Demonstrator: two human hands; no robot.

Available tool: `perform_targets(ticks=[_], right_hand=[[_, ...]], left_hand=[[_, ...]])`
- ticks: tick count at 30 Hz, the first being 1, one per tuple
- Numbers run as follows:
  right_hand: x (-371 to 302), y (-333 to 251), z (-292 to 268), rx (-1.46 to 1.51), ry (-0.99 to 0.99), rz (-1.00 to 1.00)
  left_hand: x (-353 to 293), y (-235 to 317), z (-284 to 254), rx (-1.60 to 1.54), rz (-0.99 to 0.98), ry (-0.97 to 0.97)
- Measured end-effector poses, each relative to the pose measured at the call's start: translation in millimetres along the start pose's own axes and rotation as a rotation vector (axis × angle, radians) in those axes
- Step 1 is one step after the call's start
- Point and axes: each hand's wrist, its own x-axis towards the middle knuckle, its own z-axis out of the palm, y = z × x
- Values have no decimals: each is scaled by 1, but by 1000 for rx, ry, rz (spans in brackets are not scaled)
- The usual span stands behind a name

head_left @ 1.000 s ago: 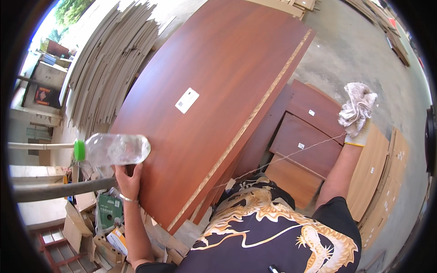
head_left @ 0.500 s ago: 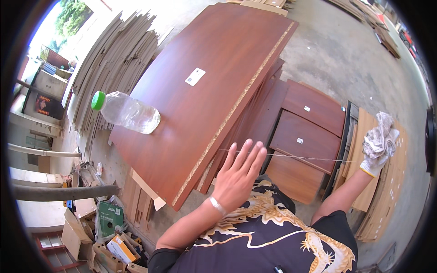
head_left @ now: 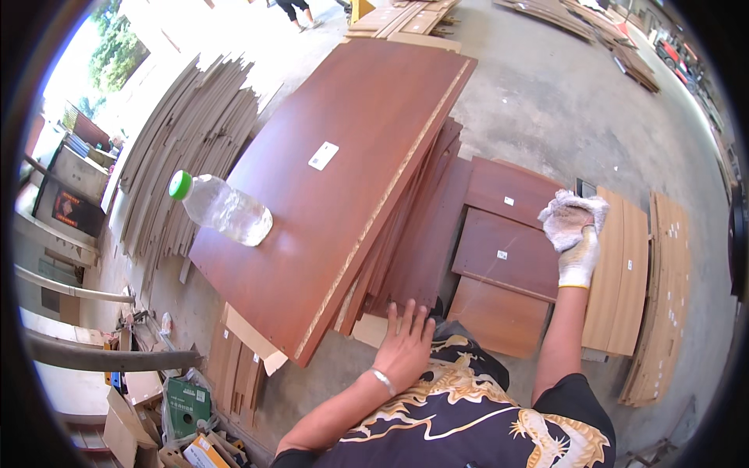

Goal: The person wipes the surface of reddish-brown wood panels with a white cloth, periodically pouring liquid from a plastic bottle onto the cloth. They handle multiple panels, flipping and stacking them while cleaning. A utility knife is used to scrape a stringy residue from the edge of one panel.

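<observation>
My right hand (head_left: 580,262) wears a white knit glove and is closed round a bunched, greyish-white rag (head_left: 568,218). It is held up over the smaller reddish-brown panels (head_left: 499,246) to the right. My bare left hand (head_left: 404,347), with a silvery band at the wrist, has its fingers stretched out and holds nothing. It is near the lower end of the stacked brown boards; whether it touches them I cannot tell. A large reddish-brown panel (head_left: 343,148) with a raw edge and a white label tops that stack. On it lies a clear plastic bottle (head_left: 230,209) with a green cap.
Light wood boards (head_left: 616,273) are stacked at the right. Thin strips (head_left: 183,148) stand piled at the left. Cartons and a green box (head_left: 187,407) clutter the lower left, beside a metal rail (head_left: 117,357). A person's legs (head_left: 296,12) show at the far edge.
My right hand has swung left with the rag. My left hand has dropped lower and nearer my body. The thin thread seen stretched between my hands no longer shows. The view has shifted slightly.
</observation>
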Motion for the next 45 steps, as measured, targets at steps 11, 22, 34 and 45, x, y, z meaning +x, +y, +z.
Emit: perform_targets(ticks=[11, 22, 34, 45], right_hand=[[-78, 100, 225, -750, -1061, -789], [215, 138, 261, -1045, -665, -493], [5, 124, 224, -773, -1429, -692], [78, 123, 247, -833, -1126, -572]], left_hand=[[33, -134, -111, -204, -22, 539], [112, -195, -129, -316, 18, 394], [170, -215, -153, -251, -82, 329], [173, -225, -148, -252, -50, 280]])
